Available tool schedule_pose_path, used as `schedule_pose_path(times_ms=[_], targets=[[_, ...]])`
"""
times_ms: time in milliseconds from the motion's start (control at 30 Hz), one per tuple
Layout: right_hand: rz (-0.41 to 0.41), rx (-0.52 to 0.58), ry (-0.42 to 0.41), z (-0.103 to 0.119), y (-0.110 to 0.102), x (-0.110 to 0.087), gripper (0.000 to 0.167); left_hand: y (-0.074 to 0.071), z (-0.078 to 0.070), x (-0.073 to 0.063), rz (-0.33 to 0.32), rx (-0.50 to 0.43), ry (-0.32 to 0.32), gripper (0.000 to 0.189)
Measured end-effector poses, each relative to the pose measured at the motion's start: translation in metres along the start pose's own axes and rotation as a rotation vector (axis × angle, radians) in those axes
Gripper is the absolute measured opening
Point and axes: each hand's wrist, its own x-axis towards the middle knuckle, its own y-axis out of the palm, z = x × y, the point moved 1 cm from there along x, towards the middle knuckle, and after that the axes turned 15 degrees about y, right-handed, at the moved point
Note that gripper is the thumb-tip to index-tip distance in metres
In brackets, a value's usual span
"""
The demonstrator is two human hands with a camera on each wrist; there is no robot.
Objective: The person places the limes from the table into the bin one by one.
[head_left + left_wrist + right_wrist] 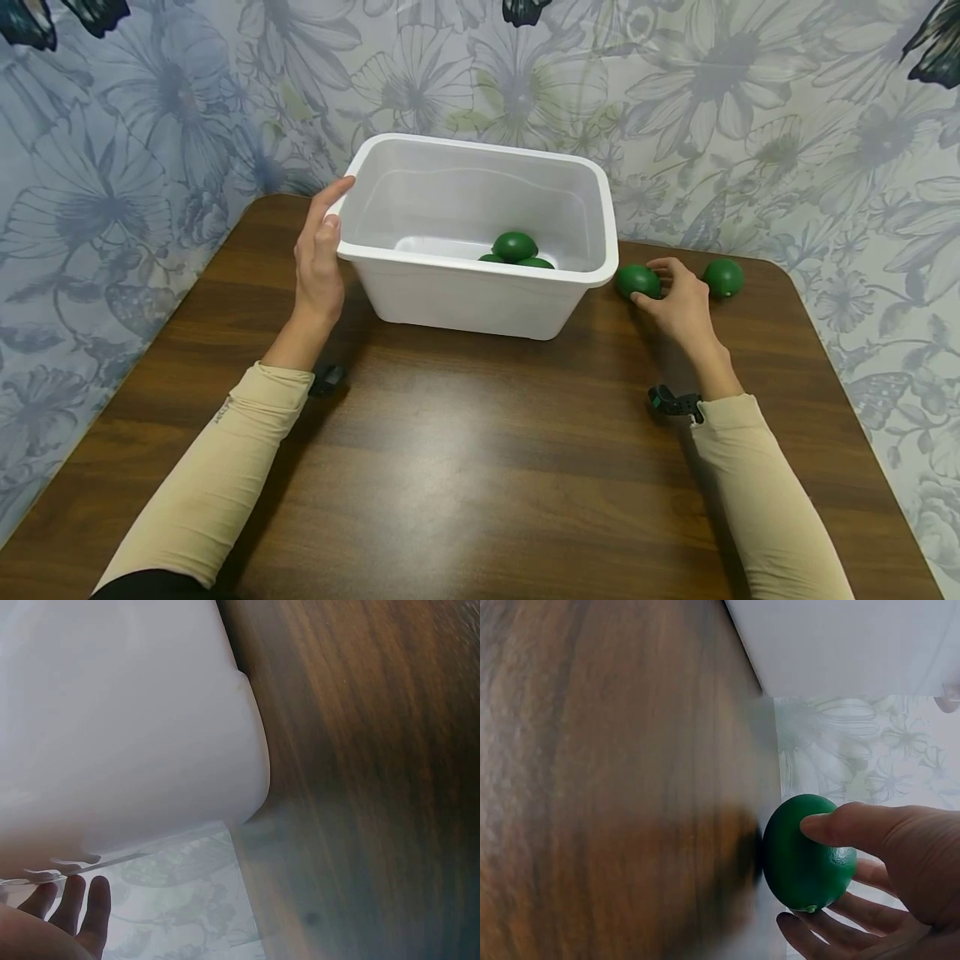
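Note:
A white plastic tub point(465, 292) stands on the table with several green limes point(514, 246) inside, partly hidden by its front wall. My left hand point(321, 258) touches the tub's left end at the rim. In the left wrist view its fingers point(96, 911) lie nearly straight against the outer wall. To the right of the tub, my right hand point(678, 304) pinches a smooth green lime point(637, 282) between thumb and fingers. The right wrist view shows the thumb on this lime point(802, 859), low at the tabletop. Another lime point(723, 277) lies just right of that hand.
The brown wooden table point(465, 467) has its far edge close behind the tub and limes. A wall covering point(720, 108) with flowers and butterflies surrounds it. Dark straps point(675, 402) are worn at both wrists.

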Motion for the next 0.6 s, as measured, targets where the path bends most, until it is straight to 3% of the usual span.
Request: schedule_pose_path(times_ms=[300, 600], targets=[[-0.003, -0.029, -0.014, -0.0035, 0.0035, 0.0011, 0.06, -0.0007, 0.0002, -0.0013, 0.002, 0.006, 0.004, 0.067], [-0.112, 0.006, -0.057, -0.0031, 0.0049, 0.0008, 0.053, 0.0, 0.0006, 0.0001, 0.002, -0.001, 0.004, 0.067]])
